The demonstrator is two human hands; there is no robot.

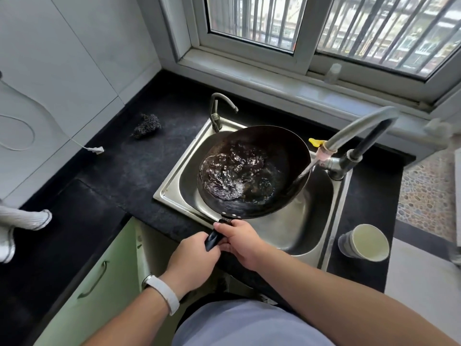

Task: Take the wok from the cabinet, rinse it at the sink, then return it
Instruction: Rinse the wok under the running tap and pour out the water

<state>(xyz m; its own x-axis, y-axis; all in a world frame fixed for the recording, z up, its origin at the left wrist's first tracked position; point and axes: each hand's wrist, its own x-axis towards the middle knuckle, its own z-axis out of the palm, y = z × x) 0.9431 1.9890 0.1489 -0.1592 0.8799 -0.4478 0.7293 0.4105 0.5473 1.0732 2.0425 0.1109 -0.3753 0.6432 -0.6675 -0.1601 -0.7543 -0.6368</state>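
Over the sink point(172, 181), the wok point(254, 171) was held tilted, its bowl above the left part of the basin and clear of the steel, with water pooled and rippling toward the bowl's left side. Both hands were wrapped on the black handle point(213, 239): the left hand point(192, 260) closed around its near end, the right hand point(240, 239) closed nearer the bowl, fingers curled tight in each case. The wok's long axis ran from the handle, nearest the person at the sink's front edge, up and away to the far rim, which pointed toward the small tap point(219, 106) at the sink's back corner. The main faucet point(349, 143) stood right of the wok, a thin stream falling by the right rim. The step in hand looked like the rinse itself; doing it well would probably mean keeping both grips firm, swirling the water round the whole bowl, and tipping it out low over the basin so nothing splashed onto the worktop point(129, 168).
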